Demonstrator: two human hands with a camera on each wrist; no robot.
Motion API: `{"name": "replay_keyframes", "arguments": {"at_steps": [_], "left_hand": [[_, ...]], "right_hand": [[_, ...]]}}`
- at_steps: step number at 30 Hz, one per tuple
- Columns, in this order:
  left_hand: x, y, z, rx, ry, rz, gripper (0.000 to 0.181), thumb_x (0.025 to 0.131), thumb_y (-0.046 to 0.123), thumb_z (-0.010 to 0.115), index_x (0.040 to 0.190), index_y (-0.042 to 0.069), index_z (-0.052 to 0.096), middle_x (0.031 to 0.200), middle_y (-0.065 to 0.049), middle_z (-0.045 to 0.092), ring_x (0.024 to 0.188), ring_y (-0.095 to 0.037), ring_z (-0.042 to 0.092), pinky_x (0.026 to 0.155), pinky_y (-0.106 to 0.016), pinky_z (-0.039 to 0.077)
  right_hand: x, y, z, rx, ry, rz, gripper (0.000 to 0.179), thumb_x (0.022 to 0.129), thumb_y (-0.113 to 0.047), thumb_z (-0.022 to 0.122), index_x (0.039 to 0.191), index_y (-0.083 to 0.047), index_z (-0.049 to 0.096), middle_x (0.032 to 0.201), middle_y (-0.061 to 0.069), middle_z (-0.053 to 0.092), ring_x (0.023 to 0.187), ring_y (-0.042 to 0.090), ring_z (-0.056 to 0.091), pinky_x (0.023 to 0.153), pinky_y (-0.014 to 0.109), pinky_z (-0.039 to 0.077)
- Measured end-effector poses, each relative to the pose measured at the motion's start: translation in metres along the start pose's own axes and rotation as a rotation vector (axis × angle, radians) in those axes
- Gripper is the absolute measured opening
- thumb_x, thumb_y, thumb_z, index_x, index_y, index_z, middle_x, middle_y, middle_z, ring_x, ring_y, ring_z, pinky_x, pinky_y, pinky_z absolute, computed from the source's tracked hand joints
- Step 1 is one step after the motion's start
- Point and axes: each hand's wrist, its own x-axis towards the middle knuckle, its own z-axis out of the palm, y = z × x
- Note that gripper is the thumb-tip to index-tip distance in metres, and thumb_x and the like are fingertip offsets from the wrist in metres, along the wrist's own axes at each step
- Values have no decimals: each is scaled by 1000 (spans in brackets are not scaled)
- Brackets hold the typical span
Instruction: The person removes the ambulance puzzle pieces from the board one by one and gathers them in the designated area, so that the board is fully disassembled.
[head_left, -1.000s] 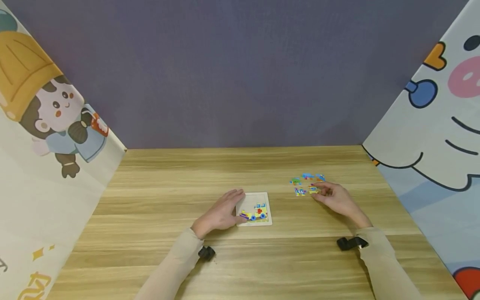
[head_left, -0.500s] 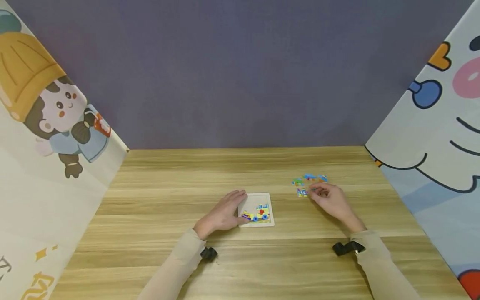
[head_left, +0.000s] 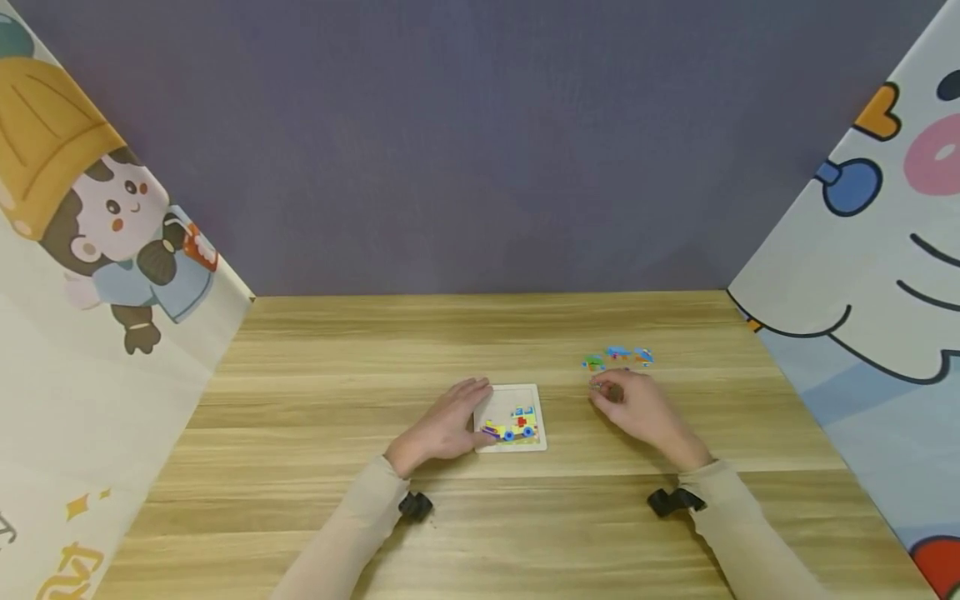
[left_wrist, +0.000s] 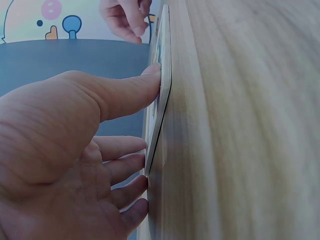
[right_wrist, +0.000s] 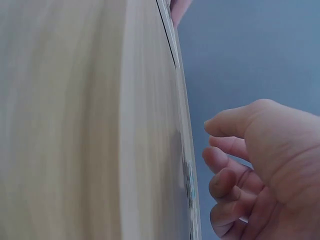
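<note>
A square puzzle board point(head_left: 495, 402) lies on the table with a yellow truck picture partly laid in. My left hand point(head_left: 442, 423) rests at its left side. In the left wrist view its thumb point(left_wrist: 145, 85) presses on the board's face, and straight fingers touch the edge. My right hand point(head_left: 637, 408) is low over the loose pieces, thumb and index finger close together. A speck of colour shows at these fingertips; I cannot tell whether they hold a puzzle piece. A green piece point(head_left: 592, 362) and two blue pieces point(head_left: 617, 352) lie beyond the hand.
The wooden table point(head_left: 337, 350) runs back to a grey-blue wall point(head_left: 480, 150). Cartoon panels point(head_left: 862, 275) stand on both sides. Black cameras point(head_left: 415, 506) are strapped to both wrists. In the right wrist view, pieces point(right_wrist: 190, 180) lie flat on the table below the fingers.
My right hand has moved left along the near row of pieces, covering the purple and blue piece that showed before. The left hand and the board have stayed in place.
</note>
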Motion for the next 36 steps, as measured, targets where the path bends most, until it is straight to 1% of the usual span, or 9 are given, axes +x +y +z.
{"name": "replay_keyframes", "arguments": {"at_steps": [6, 10, 14, 17, 22, 25, 28, 32, 36], "left_hand": [[0, -1, -1, 5, -5, -3, 85, 96, 35, 78, 164, 3, 38, 176, -13, 29, 165, -36, 20, 136, -56, 16], [-1, -1, -1, 5, -9, -7, 85, 97, 36, 77, 164, 3, 37, 176, -12, 29, 165, -36, 20, 136, -56, 15], [0, -2, -1, 6, -10, -6, 84, 97, 36, 77, 164, 4, 37, 176, -12, 29, 165, -36, 20, 136, -56, 15], [0, -2, 0, 6, -11, -6, 84, 97, 35, 77, 164, 4, 38, 176, -12, 29, 165, -36, 20, 136, -56, 15], [0, 0, -1, 3, -14, -9, 84, 97, 36, 77, 164, 4, 37, 176, -12, 28, 166, -36, 20, 136, -56, 16], [0, 0, -2, 0, -16, -12, 84, 98, 36, 77, 164, 4, 37, 176, -12, 28, 166, -36, 19, 136, -57, 16], [0, 0, -2, 2, -16, -12, 84, 98, 35, 77, 164, 4, 37, 176, -12, 29, 166, -36, 19, 136, -57, 16], [1, 0, -1, 8, -14, -6, 84, 98, 35, 77, 164, 3, 38, 176, -13, 29, 165, -36, 20, 136, -57, 17], [0, 0, -2, 9, -16, -6, 83, 98, 35, 77, 164, 4, 38, 176, -13, 29, 165, -36, 20, 136, -57, 17]], "right_hand": [[4, -14, 11, 25, -16, -41, 14, 95, -16, 79, 106, -7, 80, 84, -6, 71, 61, 1, 50, 56, 20, 46], [7, -24, 17, 58, -50, -49, 13, 95, -17, 80, 106, -10, 80, 85, -8, 70, 65, 1, 54, 60, 20, 49], [11, -34, 23, 77, -89, -63, 15, 96, -19, 80, 109, -12, 80, 86, -11, 69, 68, 1, 57, 63, 21, 52], [13, -42, 27, 83, -122, -72, 18, 97, -23, 80, 112, -14, 81, 86, -13, 69, 68, 1, 57, 63, 21, 52], [17, -53, 34, 140, -204, -71, 24, 99, -26, 77, 120, -15, 80, 87, -13, 69, 71, 2, 58, 64, 21, 52], [19, -57, 39, 160, -253, -75, 32, 99, -29, 77, 127, -13, 78, 85, -13, 67, 70, 2, 56, 63, 21, 51], [21, -61, 42, 154, -292, -82, 38, 98, -31, 77, 132, -12, 75, 80, -14, 64, 66, 2, 53, 60, 20, 47], [22, -63, 45, 147, -316, -80, 40, 98, -31, 78, 132, -11, 75, 75, -13, 60, 62, 1, 50, 57, 19, 43], [22, -64, 45, 145, -323, -77, 40, 97, -30, 79, 131, -11, 75, 75, -13, 60, 62, 1, 50, 56, 19, 43]]}}
